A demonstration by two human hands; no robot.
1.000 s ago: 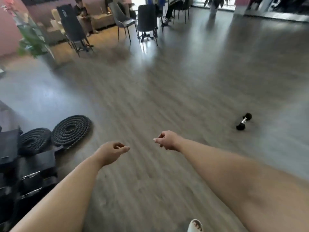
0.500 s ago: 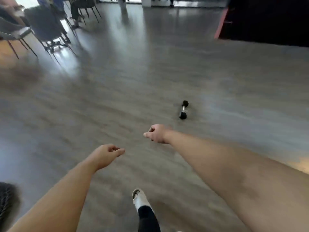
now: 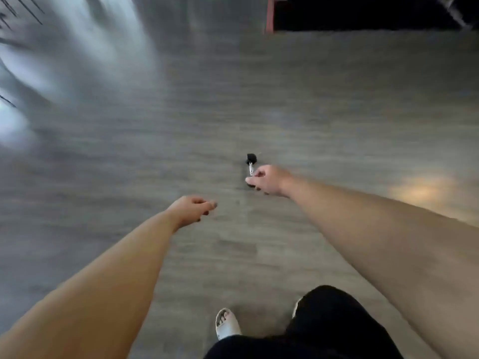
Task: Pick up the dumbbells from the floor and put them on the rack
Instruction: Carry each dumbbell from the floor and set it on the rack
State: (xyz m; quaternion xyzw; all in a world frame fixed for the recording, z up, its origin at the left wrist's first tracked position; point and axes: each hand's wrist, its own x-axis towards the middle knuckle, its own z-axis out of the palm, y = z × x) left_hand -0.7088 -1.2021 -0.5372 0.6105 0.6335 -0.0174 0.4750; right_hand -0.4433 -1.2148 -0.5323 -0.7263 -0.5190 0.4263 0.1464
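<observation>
A small black dumbbell (image 3: 250, 163) with a chrome handle lies on the grey wood floor ahead of me. My right hand (image 3: 268, 180) reaches forward with its fingers curled and covers the dumbbell's near end in the picture; it is above the floor and I see no grip on the bar. Lower and to the left, my left hand (image 3: 190, 210) is held out, loosely closed and holding nothing. The rack is out of view.
A red post (image 3: 269, 15) borders a dark area at the top right. Thin chair legs (image 3: 15, 11) show blurred at the top left. My foot in a white sandal (image 3: 228, 325) and a black trouser leg (image 3: 326, 314) are at the bottom.
The view has swung right and I have walked closer: the rack, ropes and chairs left the picture, and the dumbbell now sits straight ahead, partly behind my right hand.
</observation>
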